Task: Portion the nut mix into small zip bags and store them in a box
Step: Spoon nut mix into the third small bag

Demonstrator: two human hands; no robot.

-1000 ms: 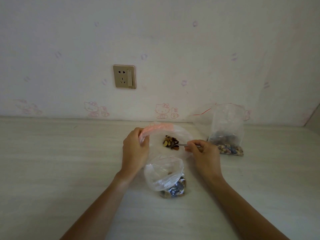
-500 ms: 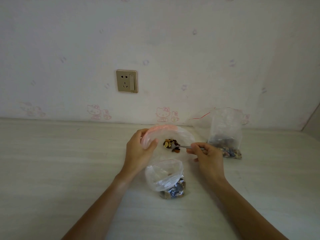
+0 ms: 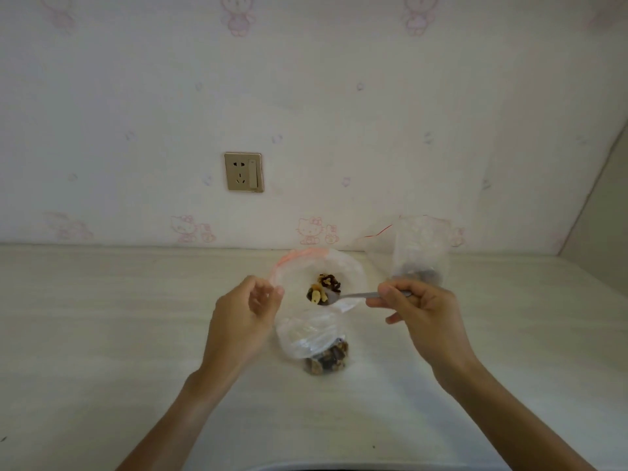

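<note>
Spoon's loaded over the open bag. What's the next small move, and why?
Probably tip the spoon so its nuts drop in. The right hand holds it level, bowl full, over the pink-rimmed bag, whose mouth the left hand pinches open; only a few nuts lie inside.

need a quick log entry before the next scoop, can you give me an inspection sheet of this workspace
Surface: pale tabletop, no spills seen.
Job's things: open zip bag with a few nuts; metal spoon with mix at its mouth; small bag of nut mix lying nearer; tall bag at back right. No box in view.
Clutter: nothing seen.
Hands: left hand pinches the open bag's rim; right hand grips the spoon handle.
Cables: nothing seen.
Surroundings: patterned wall, wall socket.
</note>
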